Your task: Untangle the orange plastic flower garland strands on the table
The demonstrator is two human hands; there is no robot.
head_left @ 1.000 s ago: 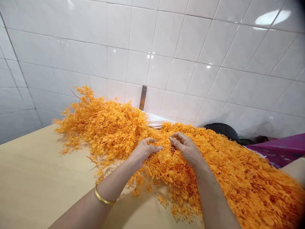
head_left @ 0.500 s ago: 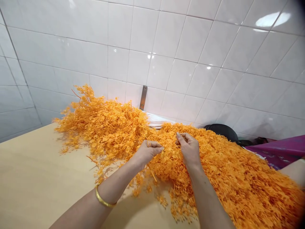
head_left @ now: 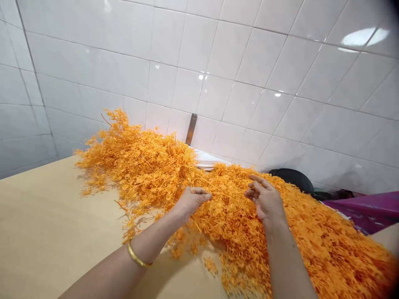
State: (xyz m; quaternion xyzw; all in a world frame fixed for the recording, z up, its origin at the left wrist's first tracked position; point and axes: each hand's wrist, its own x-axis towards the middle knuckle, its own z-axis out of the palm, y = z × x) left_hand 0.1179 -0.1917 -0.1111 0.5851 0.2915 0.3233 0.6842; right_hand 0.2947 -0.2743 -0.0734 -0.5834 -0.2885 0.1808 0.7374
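My left hand point(head_left: 193, 202) is closed in a pinch over the middle of the pile, its thumb and forefinger together on a thin orange plastic flower stem, most of which blends into the pile. To the right, my right hand point(head_left: 268, 201) has its fingers loosely spread, and nothing shows between them. Both hands hover at a large heap of orange plastic flowers point(head_left: 311, 232). A second, looser bunch of stemmed orange flowers point(head_left: 140, 162) rises at the left, beside my left hand. A single small flower head point(head_left: 210, 265) lies on the tabletop below.
The pale wooden table point(head_left: 56, 224) runs along a white tiled wall point(head_left: 124, 50). A metal bracket point(head_left: 191, 129) and some white cloth point(head_left: 208, 158) show behind the pile. Black round objects point(head_left: 293, 179) and purple fabric point(head_left: 364, 209) are at the right, with part of a person's arm point(head_left: 388, 238).
My right hand has moved right, away from my left, and its fingers have spread from a pinch. My left hand stays pinched in nearly the same place. The view has shifted slightly.
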